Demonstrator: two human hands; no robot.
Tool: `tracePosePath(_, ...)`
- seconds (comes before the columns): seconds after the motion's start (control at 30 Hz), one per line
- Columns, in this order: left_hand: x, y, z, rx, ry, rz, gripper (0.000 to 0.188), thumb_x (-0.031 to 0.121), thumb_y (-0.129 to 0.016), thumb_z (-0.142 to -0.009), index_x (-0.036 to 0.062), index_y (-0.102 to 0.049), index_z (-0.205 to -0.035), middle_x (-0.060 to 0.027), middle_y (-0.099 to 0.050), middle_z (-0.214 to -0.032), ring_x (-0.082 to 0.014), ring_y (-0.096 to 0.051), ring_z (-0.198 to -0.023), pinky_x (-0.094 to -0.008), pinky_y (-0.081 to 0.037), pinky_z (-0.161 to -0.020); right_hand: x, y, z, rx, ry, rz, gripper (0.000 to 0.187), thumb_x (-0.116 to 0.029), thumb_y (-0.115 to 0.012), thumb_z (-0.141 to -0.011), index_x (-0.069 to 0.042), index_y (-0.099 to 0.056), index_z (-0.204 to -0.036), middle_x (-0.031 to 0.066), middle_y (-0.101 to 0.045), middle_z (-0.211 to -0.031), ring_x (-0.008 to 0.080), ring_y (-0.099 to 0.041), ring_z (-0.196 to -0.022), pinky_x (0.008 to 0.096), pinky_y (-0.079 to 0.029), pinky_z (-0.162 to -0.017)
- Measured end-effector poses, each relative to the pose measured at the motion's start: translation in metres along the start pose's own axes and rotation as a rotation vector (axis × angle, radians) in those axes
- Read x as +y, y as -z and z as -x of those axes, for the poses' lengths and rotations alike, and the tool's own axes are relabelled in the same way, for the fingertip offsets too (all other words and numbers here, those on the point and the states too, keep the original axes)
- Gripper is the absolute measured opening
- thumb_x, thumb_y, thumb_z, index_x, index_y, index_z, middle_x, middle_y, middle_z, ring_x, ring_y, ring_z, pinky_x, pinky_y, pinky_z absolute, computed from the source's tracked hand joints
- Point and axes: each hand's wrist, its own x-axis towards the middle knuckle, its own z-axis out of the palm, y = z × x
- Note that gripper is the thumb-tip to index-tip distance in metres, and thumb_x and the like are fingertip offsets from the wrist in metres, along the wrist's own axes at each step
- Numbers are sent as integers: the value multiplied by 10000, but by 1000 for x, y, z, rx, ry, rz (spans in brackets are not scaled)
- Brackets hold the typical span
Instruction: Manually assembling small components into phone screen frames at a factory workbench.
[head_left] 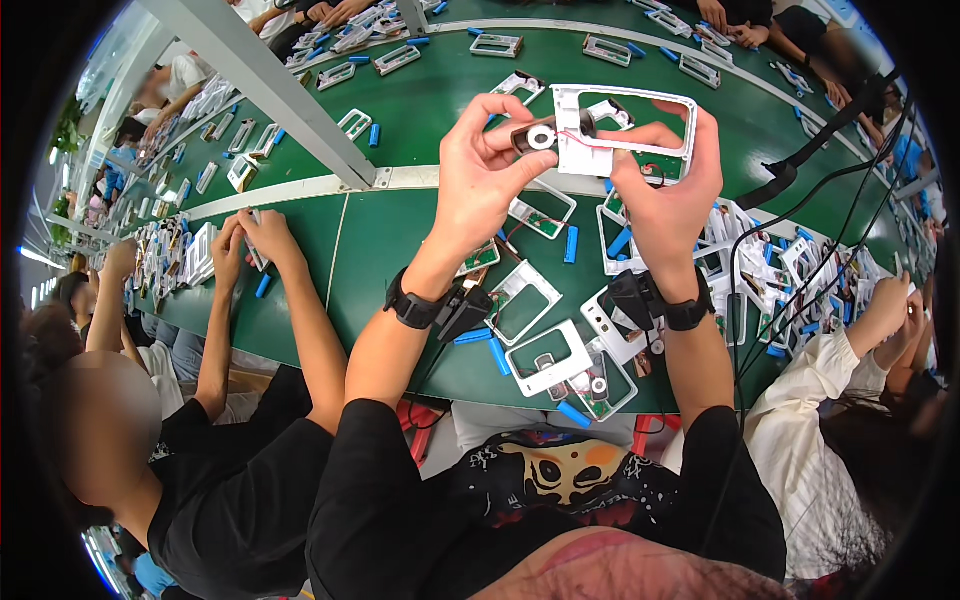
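My right hand [665, 190] grips a white plastic frame [625, 93] with a wide rectangular opening, raised above the bench. Between the thumb and fingers of my left hand [475, 175] is a small dark part with a round white-and-grey disc [541, 137], close beside the frame's left end. A thin red wire runs from this part toward the frame. Below my hands lie more white frames [550, 360], some with green circuit boards [600, 405]. Blue cylindrical cells [571, 244] are scattered among them.
A large heap of white frames and blue cells [775, 265] lies to the right. A grey metal post [270, 90] rises at left from the rail [400, 178] across the green bench. Black cables [800, 180] hang at right. Co-workers' hands [262, 235] work on both sides.
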Motion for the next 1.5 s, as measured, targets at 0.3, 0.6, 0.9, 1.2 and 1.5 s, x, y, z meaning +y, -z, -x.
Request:
tracePosePath(0.3, -11, -4, -2, 136, -303, -221, 331, -83, -683, -776, -50, -607, -1096, -131, -679, -996, -134, -641, -878, -243, -525, -736, 4, 0, -1, -32, 10, 15, 487, 29, -653, -703, 9, -437, -1139, 58, -685, -783, 122, -634, -815, 265, -462, -797)
tracePosePath(0.6, -11, -14, 13, 297, -287, -416, 313, -39, -688, -804, -56, -651, -1114, -84, -689, -850, -92, -613, -754, -220, -503, -666, 11, -6, 3, -59, 33, 32, 485, 14, -664, -699, 0, -441, -1129, 70, -691, -792, 133, -644, -782, 268, -480, -770)
tracePosePath(0.9, 0, -21, 15, 393, -239, -304, 206, -5, -703, -813, -74, -683, -1006, -96, -691, -806, -99, -624, -701, -225, -516, -638, 12, -8, 8, -69, 124, 90, 526, 62, -618, -701, 8, -402, -1178, 94, -681, -803, 151, -657, -806, 256, -477, -786)
tracePosePath(1.2, 14, -16, 12, 358, -55, -239, 207, 49, -720, -814, -81, -680, -970, -119, -695, -816, -134, -666, -702, -242, -568, -592, 15, -7, 6, -90, 189, 69, 522, 50, -662, -687, -3, -409, -1140, 98, -684, -792, 157, -664, -764, 274, -497, -763)
tracePosePath(1.5, 27, -14, 9, 297, 55, -255, 190, 110, -707, -842, -64, -686, -915, -76, -672, -766, -86, -624, -636, -222, -555, -538, 17, -6, 4, -132, 103, -23, 553, 57, -688, -705, 0, -406, -1178, 101, -666, -789, 167, -664, -800, 257, -491, -733)
